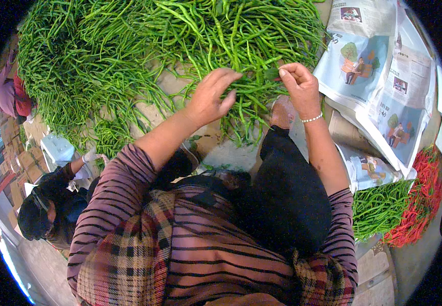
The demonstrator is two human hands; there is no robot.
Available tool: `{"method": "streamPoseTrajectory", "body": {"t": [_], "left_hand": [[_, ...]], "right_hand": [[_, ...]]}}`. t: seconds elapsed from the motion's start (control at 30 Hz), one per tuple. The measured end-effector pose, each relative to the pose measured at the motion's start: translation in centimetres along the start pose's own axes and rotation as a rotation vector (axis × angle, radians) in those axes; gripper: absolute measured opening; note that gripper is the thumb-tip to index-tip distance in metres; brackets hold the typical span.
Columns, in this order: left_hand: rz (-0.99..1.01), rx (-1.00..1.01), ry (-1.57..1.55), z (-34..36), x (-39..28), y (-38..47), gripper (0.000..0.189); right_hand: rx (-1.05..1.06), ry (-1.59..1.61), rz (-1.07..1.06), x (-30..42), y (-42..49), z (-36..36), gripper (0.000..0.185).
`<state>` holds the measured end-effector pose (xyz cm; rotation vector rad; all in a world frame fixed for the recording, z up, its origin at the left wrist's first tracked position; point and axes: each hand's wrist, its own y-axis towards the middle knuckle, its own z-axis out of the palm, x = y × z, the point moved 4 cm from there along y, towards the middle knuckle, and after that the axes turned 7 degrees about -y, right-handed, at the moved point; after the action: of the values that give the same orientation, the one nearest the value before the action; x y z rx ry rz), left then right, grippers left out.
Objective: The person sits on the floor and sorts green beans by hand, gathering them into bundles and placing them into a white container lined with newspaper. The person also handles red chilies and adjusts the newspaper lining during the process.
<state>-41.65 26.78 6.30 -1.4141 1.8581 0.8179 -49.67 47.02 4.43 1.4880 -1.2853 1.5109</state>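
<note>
A large heap of long green chili peppers [221,34] spreads over the ground before me. My left hand [215,93] hovers above the heap's near edge, thumb and fingers apart, with nothing seen in it. To its right, my right hand [301,82], a beaded bracelet at the wrist, pinches a dark green leaf [271,73] between thumb and fingertips. Loose green peppers [244,122] lie below and between the two hands, close to my foot [282,111].
Printed newspaper sheets [358,69] lie at the right, above more green peppers [379,208] and a pile of red chili peppers [420,202]. At the left are a co-worker [48,210], a white foam box [57,148], cardboard boxes [29,162] and another person [10,93].
</note>
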Motion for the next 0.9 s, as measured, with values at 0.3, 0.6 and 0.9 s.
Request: {"method": "streamPoseTrajectory", "body": {"t": [0.3, 0.6, 0.9], "left_hand": [[-0.121, -0.167, -0.308, 1.5, -0.9, 3.6, 0.019], [-0.326, -0.174, -0.653, 1.4, -3.1, 2.8, 0.017], [-0.72, 0.192, -1.117, 1.9, -4.9, 1.4, 0.019]], "right_hand": [[0.076, 0.305, 0.03, 2.0, 0.9, 0.6, 0.019], [0.476, -0.102, -0.061, -3.8, -0.8, 6.7, 0.016], [0.251, -0.054, 0.137, -3.8, -0.4, 5.6, 0.022]]}}
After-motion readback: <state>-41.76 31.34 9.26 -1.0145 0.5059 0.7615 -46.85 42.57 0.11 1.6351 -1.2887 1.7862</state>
